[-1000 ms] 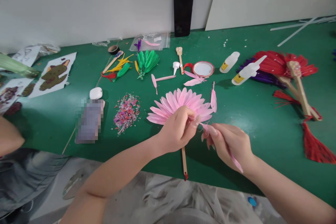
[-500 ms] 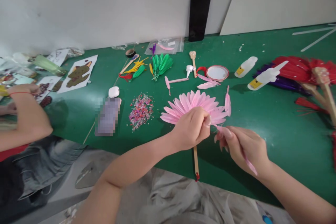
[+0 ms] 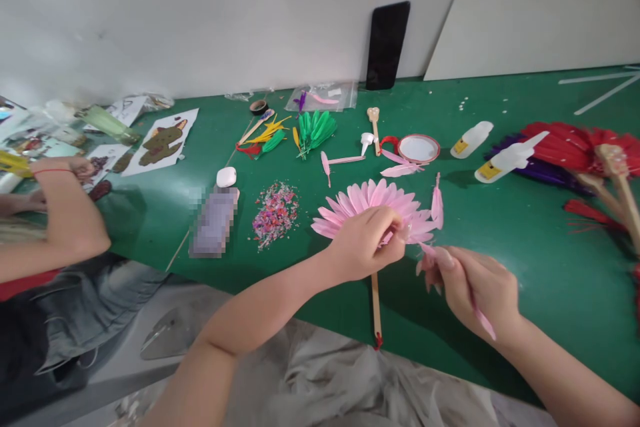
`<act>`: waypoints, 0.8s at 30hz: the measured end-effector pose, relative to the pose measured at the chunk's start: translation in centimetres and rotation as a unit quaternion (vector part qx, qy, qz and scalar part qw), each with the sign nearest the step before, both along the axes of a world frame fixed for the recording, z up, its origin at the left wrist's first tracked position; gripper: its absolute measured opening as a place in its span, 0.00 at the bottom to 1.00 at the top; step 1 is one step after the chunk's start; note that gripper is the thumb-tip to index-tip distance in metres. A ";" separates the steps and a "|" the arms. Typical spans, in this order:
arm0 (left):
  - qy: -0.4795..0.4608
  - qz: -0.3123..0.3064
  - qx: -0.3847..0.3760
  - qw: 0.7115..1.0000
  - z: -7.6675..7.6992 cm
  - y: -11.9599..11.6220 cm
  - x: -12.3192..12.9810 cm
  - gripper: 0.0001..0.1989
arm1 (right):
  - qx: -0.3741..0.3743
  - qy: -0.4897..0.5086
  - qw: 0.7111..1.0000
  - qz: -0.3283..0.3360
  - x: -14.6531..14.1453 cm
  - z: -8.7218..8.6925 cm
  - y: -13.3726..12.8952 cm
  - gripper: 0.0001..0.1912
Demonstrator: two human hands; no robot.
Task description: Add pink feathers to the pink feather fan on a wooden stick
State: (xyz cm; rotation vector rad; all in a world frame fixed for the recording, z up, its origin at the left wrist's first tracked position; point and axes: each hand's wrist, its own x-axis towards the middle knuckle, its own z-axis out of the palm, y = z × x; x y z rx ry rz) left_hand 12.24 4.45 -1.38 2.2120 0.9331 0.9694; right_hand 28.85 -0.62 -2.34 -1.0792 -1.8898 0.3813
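A fan of pink feathers (image 3: 370,197) lies on the green table, its wooden handle (image 3: 376,307) pointing toward me with a red cord at the end. Over the fan's lower part is my left hand (image 3: 373,240), thumb and fingers pinched together near its right side; what they hold is too small to make out. To the right, my right hand (image 3: 475,283) grips a loose pink feather (image 3: 483,321), whose tip shows past the fingertips and whose other end sticks out below the palm. More pink feathers (image 3: 437,203) lie beside and behind the fan.
Two glue bottles (image 3: 505,161), a round lid (image 3: 419,148) and green feathers (image 3: 316,131) lie behind. Coloured chips (image 3: 275,215) and a blurred phone (image 3: 215,221) are left. Red fans (image 3: 565,143) lie right. Another person's arm (image 3: 75,227) rests at far left.
The view has shifted slightly. My hands are a little farther apart, and the feather in my right hand has come away from my left fingertips.
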 end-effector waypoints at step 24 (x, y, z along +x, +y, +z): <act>0.015 0.012 -0.013 1.000 -0.3 -0.1 0.1 0.08 | 0.005 0.000 1.000 0.013 0.0 0.1 0.0 0.15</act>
